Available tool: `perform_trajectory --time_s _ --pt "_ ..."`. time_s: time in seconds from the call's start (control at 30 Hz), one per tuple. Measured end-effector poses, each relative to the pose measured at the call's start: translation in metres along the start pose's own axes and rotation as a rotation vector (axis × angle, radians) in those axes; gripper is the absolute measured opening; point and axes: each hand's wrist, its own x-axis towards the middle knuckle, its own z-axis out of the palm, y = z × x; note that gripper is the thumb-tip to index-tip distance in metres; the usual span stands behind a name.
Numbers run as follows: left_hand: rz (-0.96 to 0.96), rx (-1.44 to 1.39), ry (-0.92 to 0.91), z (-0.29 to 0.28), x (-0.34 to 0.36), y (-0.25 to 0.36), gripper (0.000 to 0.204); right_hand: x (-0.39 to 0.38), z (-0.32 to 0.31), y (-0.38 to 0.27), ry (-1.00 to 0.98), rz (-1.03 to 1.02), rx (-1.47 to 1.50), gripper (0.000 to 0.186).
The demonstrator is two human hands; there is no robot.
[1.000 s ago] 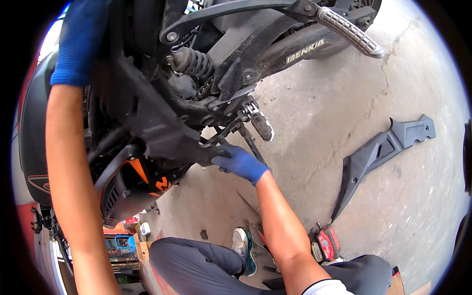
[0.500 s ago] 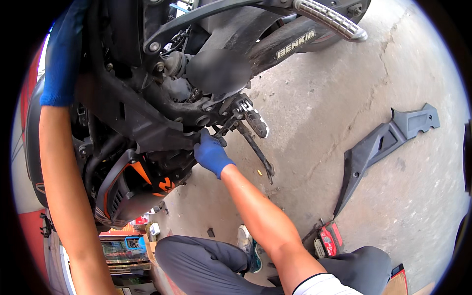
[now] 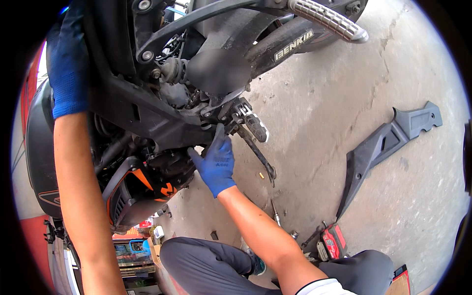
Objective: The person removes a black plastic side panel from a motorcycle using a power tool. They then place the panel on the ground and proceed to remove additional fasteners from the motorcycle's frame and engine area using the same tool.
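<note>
My gloved left hand (image 3: 69, 64) reaches up along the outer edge of a black side panel (image 3: 132, 110) on a motorcycle; its fingertips are hard to make out in the shadow. My gloved right hand (image 3: 214, 162) touches the panel's lower end, thumb and forefinger apart. Beside it are a black-and-silver foot peg (image 3: 255, 128) and a dark side stand (image 3: 260, 162). An orange-and-black fairing (image 3: 140, 194) sits under the panel. A ribbed metal footrest (image 3: 327, 19) juts out at the upper right.
A detached dark trim piece (image 3: 381, 150) lies on the concrete floor (image 3: 403, 206) at right. A red power tool (image 3: 334, 243) and a socket extension (image 3: 276, 214) are near my bent knees (image 3: 196, 260). Boxes and tool trays (image 3: 132, 258) stand at lower left.
My right hand has moved left from its earlier grip on the panel's end and its fingers have spread. My left hand has shifted slightly down and, most recently, rightward in view.
</note>
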Motion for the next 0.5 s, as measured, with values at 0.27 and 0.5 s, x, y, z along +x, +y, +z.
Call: perform_trajectory --time_s 0.27,0.5 --pt "-0.414 -0.908 0.136 -0.010 0.011 0.040 0.022 0.024 0.003 0.008 0.078 -0.322 -0.123 0.103" --pt "-0.879 -0.658 0.074 -0.027 0.026 0.054 0.041 0.027 0.015 0.001 0.092 -0.369 -0.393 0.100"
